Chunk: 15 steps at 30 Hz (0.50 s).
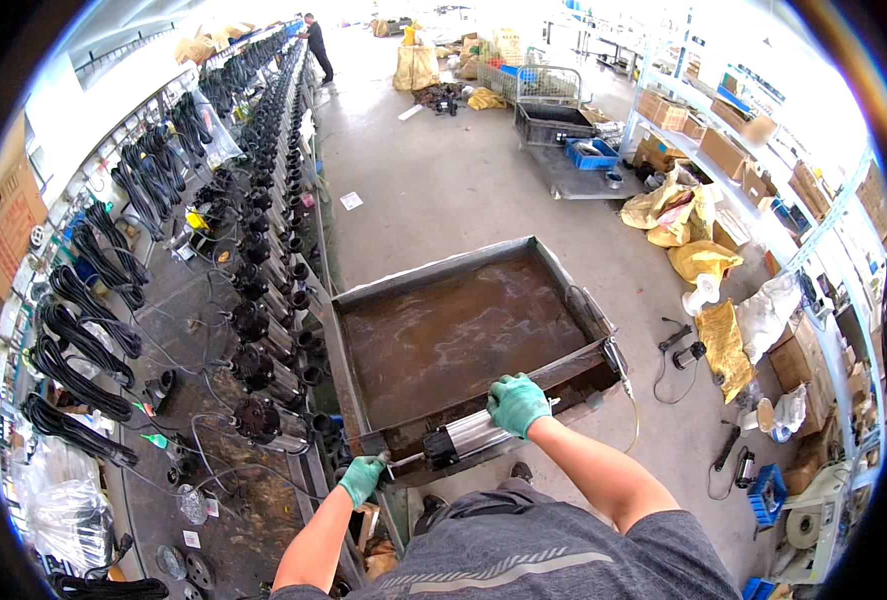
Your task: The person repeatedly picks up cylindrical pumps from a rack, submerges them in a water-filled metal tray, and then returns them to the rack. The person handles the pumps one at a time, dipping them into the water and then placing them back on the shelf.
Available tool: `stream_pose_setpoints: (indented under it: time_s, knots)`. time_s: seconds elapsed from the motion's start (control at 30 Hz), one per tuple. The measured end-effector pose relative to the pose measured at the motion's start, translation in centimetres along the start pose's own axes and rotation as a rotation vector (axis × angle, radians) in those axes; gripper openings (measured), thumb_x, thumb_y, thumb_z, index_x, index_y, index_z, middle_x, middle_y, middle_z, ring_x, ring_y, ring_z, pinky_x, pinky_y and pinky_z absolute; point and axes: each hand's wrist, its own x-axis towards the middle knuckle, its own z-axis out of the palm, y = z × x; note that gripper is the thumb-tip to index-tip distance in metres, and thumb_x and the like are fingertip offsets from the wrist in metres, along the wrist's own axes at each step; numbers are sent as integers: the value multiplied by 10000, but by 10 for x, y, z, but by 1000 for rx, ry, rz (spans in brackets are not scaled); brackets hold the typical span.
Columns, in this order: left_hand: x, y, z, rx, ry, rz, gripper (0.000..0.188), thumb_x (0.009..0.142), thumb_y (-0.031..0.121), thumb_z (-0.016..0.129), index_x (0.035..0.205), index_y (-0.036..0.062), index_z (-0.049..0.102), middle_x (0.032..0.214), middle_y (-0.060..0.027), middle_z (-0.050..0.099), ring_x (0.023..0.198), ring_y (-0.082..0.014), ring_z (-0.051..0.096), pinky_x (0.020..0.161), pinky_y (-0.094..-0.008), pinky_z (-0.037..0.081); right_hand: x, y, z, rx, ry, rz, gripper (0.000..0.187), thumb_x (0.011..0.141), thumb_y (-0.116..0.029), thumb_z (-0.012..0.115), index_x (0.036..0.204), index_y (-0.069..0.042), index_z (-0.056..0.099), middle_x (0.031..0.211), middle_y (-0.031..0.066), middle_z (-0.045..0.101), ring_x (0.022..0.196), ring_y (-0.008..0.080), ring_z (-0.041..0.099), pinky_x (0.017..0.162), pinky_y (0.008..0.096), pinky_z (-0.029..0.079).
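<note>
A silver cylindrical pump motor (pixel 475 434) with a black end lies across the near ledge of a metal tank (pixel 433 268). Brown, murky liquid fills that tank. My right hand (pixel 518 405), in a green glove, is closed round the motor's right part from above. At the tank's near left corner, my left hand (pixel 363 478), gloved in green too, has its fingers closed at a thin metal rod (pixel 406 461), which points toward the motor's black end. The glove hides how the rod is gripped.
Left of the tank runs a long workbench (pixel 178 370) with a row of black and silver pumps (pixel 263 370) and coiled black cables (pixel 73 350). Shelving (pixel 723 160) with boxes stands right, yellow sacks (pixel 703 262) beside it. A flat cart (pixel 573 178) and another person (pixel 317 48) are farther off.
</note>
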Motion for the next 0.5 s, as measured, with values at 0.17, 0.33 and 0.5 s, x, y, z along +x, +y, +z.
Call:
stream_pose_setpoints:
  time_s: [0.17, 0.33, 0.5]
  knots:
    - [12, -12, 19, -255, 293, -169, 385, 1035, 399, 624, 1208, 66, 709, 910, -84, 721, 813, -219, 671, 692, -407, 532, 1, -6, -2, 5, -15, -13, 251, 909, -298, 613, 924, -89, 752, 1027, 156, 720, 1013, 377, 654, 928, 463, 536]
    - [-23, -28, 28, 347, 354, 737, 330, 1002, 211, 676, 1285, 41, 676, 1109, -126, 706, 1066, -253, 660, 930, -360, 522, -1, -5, -3, 15, -4, -9, 252, 915, -296, 609, 923, -87, 750, 1020, 158, 719, 1000, 377, 656, 913, 465, 539]
    - [-13, -33, 16, 343, 263, 657, 234, 1037, 188, 624, 1215, 54, 699, 1046, -98, 719, 1006, -272, 686, 872, -380, 547, 0, -4, 0, 20, 14, -15, 248, 907, -298, 618, 923, -89, 751, 1017, 157, 719, 991, 374, 659, 903, 468, 543]
